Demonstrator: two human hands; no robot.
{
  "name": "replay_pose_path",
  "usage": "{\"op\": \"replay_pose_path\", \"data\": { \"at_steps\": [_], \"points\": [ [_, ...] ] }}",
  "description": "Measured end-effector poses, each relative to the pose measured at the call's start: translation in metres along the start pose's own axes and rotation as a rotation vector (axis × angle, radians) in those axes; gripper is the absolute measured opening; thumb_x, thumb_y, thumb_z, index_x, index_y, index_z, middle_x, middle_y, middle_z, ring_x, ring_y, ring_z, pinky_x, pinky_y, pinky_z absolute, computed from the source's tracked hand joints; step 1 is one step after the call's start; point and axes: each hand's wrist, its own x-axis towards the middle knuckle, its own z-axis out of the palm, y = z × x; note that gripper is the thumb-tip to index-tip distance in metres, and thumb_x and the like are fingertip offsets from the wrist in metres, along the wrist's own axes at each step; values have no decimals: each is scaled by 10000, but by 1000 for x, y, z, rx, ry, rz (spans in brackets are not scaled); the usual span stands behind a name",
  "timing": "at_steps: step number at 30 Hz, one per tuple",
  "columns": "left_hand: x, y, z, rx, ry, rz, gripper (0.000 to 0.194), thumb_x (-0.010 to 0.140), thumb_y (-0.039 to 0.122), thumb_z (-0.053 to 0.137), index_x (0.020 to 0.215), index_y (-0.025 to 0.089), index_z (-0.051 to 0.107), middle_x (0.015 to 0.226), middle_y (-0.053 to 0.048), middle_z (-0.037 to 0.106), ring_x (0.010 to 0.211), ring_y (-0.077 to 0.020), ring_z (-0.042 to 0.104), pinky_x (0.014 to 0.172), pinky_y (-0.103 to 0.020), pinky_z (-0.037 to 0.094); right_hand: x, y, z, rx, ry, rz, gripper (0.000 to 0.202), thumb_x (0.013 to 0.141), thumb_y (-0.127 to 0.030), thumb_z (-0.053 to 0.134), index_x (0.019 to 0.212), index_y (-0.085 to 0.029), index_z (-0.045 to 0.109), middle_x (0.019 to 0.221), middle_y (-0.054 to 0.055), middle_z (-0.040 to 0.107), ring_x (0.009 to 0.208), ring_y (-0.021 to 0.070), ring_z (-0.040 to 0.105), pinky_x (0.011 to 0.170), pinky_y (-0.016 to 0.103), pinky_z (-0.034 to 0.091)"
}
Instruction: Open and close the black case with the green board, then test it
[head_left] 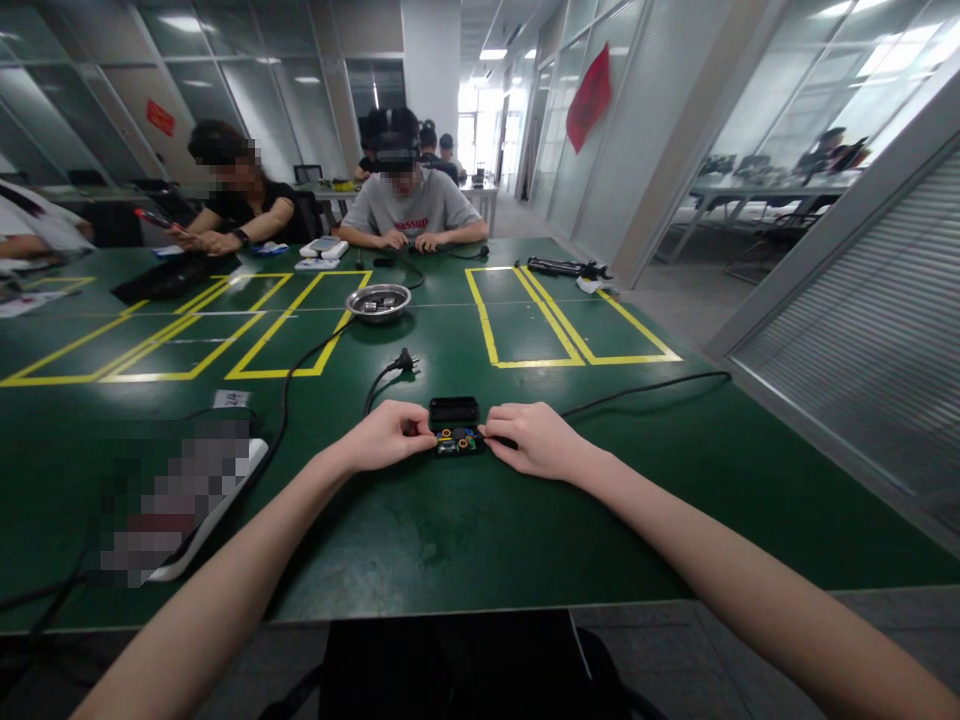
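The near edge of the green table (pixel 352 560) crosses under both forearms, with a strip of green surface running from it up to the hands. On the near left, a white-edged device (pixel 184 500), its top blurred out, lies beside the left forearm. The left hand (pixel 386 437) pinches the left end of an open black case (pixel 459 450) holding a circuit board; the right hand (pixel 532 440) grips its right end. A black cover (pixel 454 409) lies just beyond. A paper slip (pixel 231 400) on the left seems to read "24". A black cable (pixel 645 386) runs off rightward; a plug (pixel 406 361) lies beyond the left hand. Farther, a metal bowl (pixel 379 316) of small parts stands between yellow tape outlines (pixel 487 330). At the far right edge lies a black tool (pixel 562 267). Across sits a person (pixel 420 200) whose shirt lettering ends in "assup".
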Motion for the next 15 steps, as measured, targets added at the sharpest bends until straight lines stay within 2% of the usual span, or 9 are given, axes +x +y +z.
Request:
{"op": "replay_pose_path", "data": {
  "at_steps": [4,7,12,15],
  "points": [
    [1,-2,2,217,38,103,224,836,234,668,634,163,600,643,21,582,642,-125,517,635,-238,352,1,-1,3,-55,24,-84,158,960,-163,548,902,-167,694,885,76,697,784,186,609,662,297,393],
    [2,-4,1,298,70,123,206,844,219,670,652,171,616,694,2,627,698,-146,567,673,-245,378,2,-3,9,-44,103,-104,180,937,-153,552,801,-170,668,802,66,675,731,183,585,665,306,400],
    [2,-3,-1,316,87,115,212,840,258,697,654,171,643,709,-4,647,663,-139,569,639,-240,374,6,-1,22,125,271,35,219,926,-160,561,727,-196,646,731,43,660,706,177,599,667,292,445],
    [1,-1,0,272,90,118,225,864,287,676,673,168,677,692,-7,663,640,-135,572,624,-237,381,7,6,27,246,366,151,180,960,-201,554,934,-204,732,903,70,713,844,204,661,776,325,527]
  ]
}}
